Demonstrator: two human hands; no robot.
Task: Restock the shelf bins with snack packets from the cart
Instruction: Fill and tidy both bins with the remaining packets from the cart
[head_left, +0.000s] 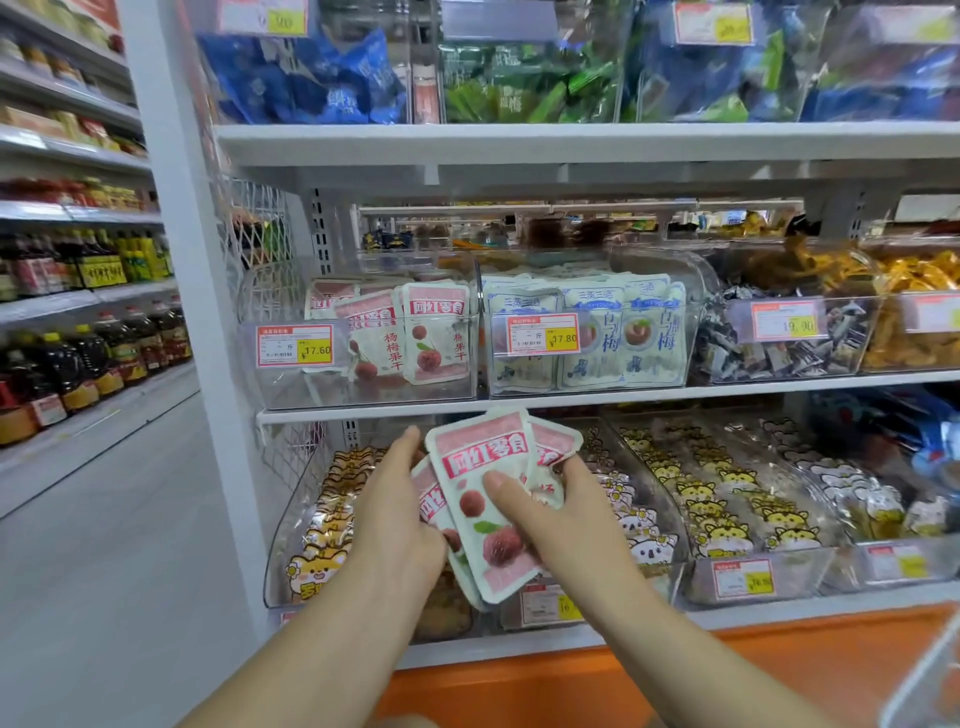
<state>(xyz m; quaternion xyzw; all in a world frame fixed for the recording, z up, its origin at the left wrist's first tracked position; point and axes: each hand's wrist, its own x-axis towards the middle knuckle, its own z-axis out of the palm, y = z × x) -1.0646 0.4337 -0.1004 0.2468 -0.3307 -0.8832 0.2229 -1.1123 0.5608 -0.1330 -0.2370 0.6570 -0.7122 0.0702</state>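
The fanned pink packets (488, 499) overlap loosely, so one could slide out and drop into the lower bin (311, 519) of cartoon-printed snacks beneath, or be put by mistake in the blue-and-white bin (587, 332) beside the matching pink bin (363, 379) above. The left hand (395, 509) curls behind the bunch's left edge. The right hand (566, 514) pinches it, thumb on front.

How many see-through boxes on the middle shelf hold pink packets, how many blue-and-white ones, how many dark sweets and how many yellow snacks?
Pink-packet bin: 1
Blue-and-white-packet bin: 1
Dark-sweet bin: 1
Yellow-snack bin, cut off at the picture's edge: 1
Total: 4
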